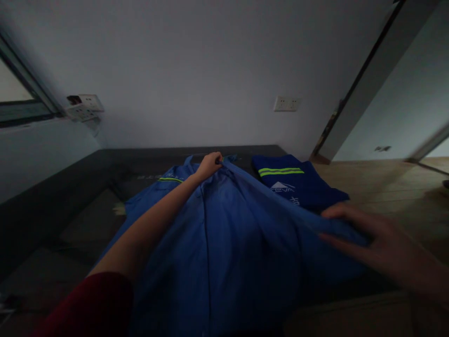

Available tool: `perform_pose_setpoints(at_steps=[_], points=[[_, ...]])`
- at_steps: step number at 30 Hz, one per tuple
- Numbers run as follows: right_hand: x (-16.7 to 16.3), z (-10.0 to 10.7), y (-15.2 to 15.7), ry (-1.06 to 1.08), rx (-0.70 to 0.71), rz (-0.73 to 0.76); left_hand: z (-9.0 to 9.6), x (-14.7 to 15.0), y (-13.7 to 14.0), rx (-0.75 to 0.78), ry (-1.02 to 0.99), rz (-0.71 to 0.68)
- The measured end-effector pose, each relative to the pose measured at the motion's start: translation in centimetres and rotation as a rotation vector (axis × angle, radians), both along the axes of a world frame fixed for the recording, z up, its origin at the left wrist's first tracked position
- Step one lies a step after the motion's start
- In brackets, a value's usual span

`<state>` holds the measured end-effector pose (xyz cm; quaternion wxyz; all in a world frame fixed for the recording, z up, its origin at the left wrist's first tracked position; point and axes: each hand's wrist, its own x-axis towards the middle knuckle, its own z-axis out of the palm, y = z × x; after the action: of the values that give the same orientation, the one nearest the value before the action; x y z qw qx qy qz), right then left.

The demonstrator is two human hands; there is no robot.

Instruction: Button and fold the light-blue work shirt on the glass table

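"Since you're starting from the near side, what lies closest?"

"A red sleeve (94, 304) on the left arm, and beneath that arm the wide body of a blue garment (238, 224), a seam running away from the person. It covers much of the desk (115, 161), wrinkled and partly lifted."

"And the right hand (377, 236)?"

"Out at the garment's right edge. Thumb and fingers stand apart with blue cloth showing between them, so that grip looks released. It's blurred, and I can't tell whether they touch the fabric."

"Farther in?"

"The left hand (209, 164), at the garment's far end. Its grip is clenched on a pinch of cloth, and a taut-looking edge slants from there towards the right hand."

"So which step is that?"

"Straightening that edge, I'd judge: one hand anchors, the other attends to its length. A next move would call for a firm left grip while the right takes sure hold and lays the cloth flat."

"Anything in the way?"

"Just beside it on the right, a darker folded garment (314, 182) with yellow-green stripes (281, 172); dragging cloth could disturb it."

"And beyond?"

"A pale wall (189, 70) with a double socket (286, 104)."
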<state>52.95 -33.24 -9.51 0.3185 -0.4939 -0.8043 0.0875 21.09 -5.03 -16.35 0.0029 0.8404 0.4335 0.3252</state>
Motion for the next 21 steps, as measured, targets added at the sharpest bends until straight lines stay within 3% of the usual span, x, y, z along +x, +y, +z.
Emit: perform_pose_setpoints(at_steps=[2, 5, 10, 13, 16, 21], points=[[-3.9, -0.9, -1.8, -0.035, 0.054, 0.197, -1.9, -1.5, -1.0, -0.015, -0.050, 0.006], [-9.4, -4.0, -3.2, -0.143, -0.088, 0.502, -5.0, -3.7, -2.4, -0.057, -0.095, 0.001], [-16.1, -11.4, -2.9, -0.423, -0.211, 0.766, -8.7, -5.8, -5.0, -0.228, 0.031, -0.035], [-17.6, -14.2, -2.4, -0.450, -0.203, 0.853, -10.1, -5.9, -6.3, -0.280, 0.041, -0.015], [-17.5, -13.6, -2.2, -0.383, -0.219, 0.842, -11.2, -5.7, -7.0, -0.275, -0.017, 0.026], [-16.7, -7.6, -1.0, -0.396, -0.384, 0.972, -12.4, -5.5, -7.3, -0.264, -0.067, -0.044]])
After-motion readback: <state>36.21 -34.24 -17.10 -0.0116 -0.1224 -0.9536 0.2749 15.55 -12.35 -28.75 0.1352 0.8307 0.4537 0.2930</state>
